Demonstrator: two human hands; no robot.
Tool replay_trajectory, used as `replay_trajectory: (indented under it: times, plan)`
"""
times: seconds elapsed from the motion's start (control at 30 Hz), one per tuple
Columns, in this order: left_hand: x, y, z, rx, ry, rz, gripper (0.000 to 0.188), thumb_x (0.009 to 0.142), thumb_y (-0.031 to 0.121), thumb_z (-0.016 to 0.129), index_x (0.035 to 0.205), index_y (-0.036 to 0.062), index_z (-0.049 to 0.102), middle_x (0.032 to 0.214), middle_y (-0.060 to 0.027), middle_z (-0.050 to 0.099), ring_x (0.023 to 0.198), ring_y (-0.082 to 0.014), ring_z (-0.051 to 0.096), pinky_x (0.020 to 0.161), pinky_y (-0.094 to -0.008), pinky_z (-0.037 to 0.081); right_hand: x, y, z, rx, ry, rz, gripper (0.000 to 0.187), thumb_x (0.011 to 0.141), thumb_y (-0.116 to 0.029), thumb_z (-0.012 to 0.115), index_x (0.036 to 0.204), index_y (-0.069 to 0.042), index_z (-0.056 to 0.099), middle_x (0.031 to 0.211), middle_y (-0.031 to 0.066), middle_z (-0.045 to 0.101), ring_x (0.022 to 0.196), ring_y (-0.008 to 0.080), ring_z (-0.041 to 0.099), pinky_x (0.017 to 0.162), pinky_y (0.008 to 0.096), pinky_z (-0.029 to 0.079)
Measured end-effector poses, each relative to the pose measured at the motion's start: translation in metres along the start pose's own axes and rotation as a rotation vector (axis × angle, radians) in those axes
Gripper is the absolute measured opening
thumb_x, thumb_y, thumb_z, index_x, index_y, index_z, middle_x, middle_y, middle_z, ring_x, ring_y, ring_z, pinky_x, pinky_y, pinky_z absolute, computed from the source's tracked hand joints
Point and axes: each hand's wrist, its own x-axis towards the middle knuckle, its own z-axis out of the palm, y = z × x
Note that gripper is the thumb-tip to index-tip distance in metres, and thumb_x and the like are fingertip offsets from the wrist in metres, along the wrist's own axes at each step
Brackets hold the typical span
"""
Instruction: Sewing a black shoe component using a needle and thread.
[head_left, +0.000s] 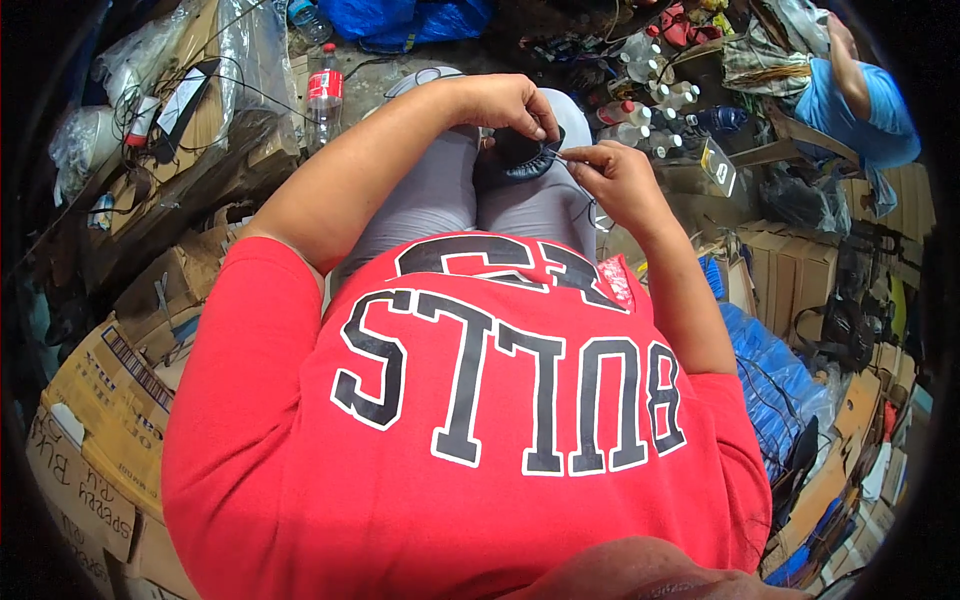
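A black leather shoe upper [527, 168] with a puckered, stitched-looking edge rests on my thighs in grey trousers. My left hand [515, 108] is closed on its far side, fingers bent over the top. From the right, my right hand [618, 178] comes close to the puckered edge, thumb and forefinger pinched on a thin needle-like tool [560, 155] whose tip meets the leather. Below that hand, a dark thread [586, 210] hangs beside my right thigh. The inner side of the upper and part of the left fingers are hidden.
A red-labelled plastic bottle [325, 90] stands at far left. Several bottles [640, 120] lie beyond my right knee. Cardboard boxes [105, 400] are stacked at left, and blue plastic sheeting [765, 375] lies at right. A person's arm and blue cloth [860, 115] show at far right.
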Motion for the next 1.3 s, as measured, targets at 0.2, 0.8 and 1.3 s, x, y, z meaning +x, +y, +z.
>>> replay_trajectory:
  times: [0.2,0.8,1.3]
  plan:
    - [-0.001,0.0,0.001,-0.044,-0.007,-0.012,0.025,0.08,0.007,0.064,0.104,0.0028,0.067,0.093,-0.0045,0.068,0.086,-0.0114,0.06,0.082,-0.026,0.046,0.004,-0.006,-0.002,-0.03,-0.041,0.078,0.02,0.077,-0.017,0.06,0.093,-0.009,0.07,0.079,0.0179,0.065,0.071,0.0277,0.065,0.068,0.0335,0.05]
    - [0.011,0.0,-0.001,0.104,-0.039,-0.068,0.024,0.079,0.008,0.065,0.103,0.0028,0.067,0.094,-0.0048,0.068,0.087,-0.0124,0.06,0.083,-0.0267,0.045,0.015,0.021,0.001,0.128,-0.032,-0.112,0.018,0.076,-0.007,0.067,0.093,-0.012,0.071,0.077,0.0085,0.059,0.072,0.0188,0.06,0.064,0.0292,0.047]
    - [0.011,-0.007,-0.001,0.074,-0.074,0.026,0.027,0.077,0.004,0.066,0.104,0.0029,0.066,0.096,-0.0049,0.067,0.09,-0.0132,0.06,0.084,-0.0266,0.045,0.018,0.067,0.019,0.723,-0.236,0.103,0.021,0.081,-0.005,0.063,0.102,-0.005,0.068,0.099,0.0002,0.059,0.095,0.0096,0.054,0.086,0.0236,0.04]
